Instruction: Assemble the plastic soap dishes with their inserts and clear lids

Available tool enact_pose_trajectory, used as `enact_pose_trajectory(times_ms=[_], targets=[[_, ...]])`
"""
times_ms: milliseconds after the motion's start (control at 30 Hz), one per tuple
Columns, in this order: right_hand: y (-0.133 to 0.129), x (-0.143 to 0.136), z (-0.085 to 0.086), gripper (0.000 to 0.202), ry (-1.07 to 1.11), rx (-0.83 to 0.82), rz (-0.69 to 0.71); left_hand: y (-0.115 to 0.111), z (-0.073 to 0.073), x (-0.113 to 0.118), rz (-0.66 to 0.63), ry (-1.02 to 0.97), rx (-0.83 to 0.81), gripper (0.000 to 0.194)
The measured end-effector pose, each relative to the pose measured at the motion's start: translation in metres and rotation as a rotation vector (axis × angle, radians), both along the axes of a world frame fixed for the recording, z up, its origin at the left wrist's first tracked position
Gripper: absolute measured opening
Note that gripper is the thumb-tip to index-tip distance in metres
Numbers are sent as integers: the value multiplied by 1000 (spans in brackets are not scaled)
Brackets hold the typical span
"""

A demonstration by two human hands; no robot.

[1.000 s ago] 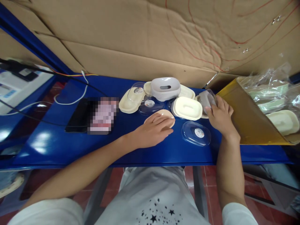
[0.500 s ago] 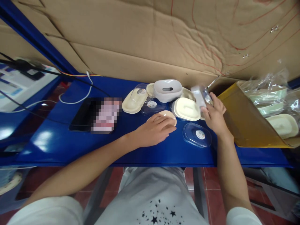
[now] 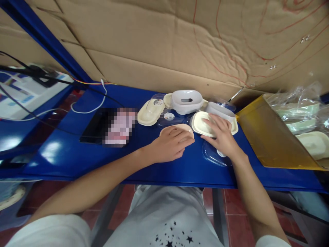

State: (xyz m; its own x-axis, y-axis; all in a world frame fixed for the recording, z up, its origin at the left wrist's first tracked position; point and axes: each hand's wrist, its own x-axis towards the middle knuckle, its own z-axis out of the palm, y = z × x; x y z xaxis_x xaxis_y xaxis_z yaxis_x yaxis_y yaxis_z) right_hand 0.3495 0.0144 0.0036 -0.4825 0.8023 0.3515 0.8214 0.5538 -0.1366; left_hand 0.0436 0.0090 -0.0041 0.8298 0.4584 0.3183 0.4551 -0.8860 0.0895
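My left hand (image 3: 171, 144) lies over a pale peach oval dish (image 3: 189, 129), its fingers bent across the dish and partly hiding it. My right hand (image 3: 221, 135) rests with fingers spread on the right part of a cream oval lid (image 3: 202, 123). Beneath that hand a clear cover (image 3: 214, 156) with a round sticker lies on the table, partly hidden. A grey-white oval container (image 3: 221, 110) sits just beyond my right fingers. A white container with a slot (image 3: 187, 102) stands behind the dish.
A cream dish (image 3: 147, 116) and a clear cover with a sticker (image 3: 168, 118) lie left of centre. Further left are a dark device with a blurred screen (image 3: 96, 127) and a white cable (image 3: 102, 103). An open cardboard box (image 3: 267, 137) with wrapped parts stands right.
My right hand has let go of the grey-white piece, which now rests at the back right, and has moved left onto the cream lid. My left hand has stayed on the peach dish.
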Motion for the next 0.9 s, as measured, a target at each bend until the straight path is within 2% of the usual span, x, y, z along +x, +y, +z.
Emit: enact_pose_trajectory(times_ms=[233,433,567,733,900], targets=[[0,2,4,47,206,30,-2,0,2,0,65,33,-29,46],[-2,-1,6,36,361,92,-50,2,-3,-1,2,17,-43,45],[-5,-1,5,39,497,47,-122,3,-4,-3,-26,-15,-38,46],[-5,0,0,51,608,-43,-240,4,-8,-3,-117,-50,-4,34],[-1,4,0,51,661,40,-262,1,-15,-1,-185,-90,37,40]])
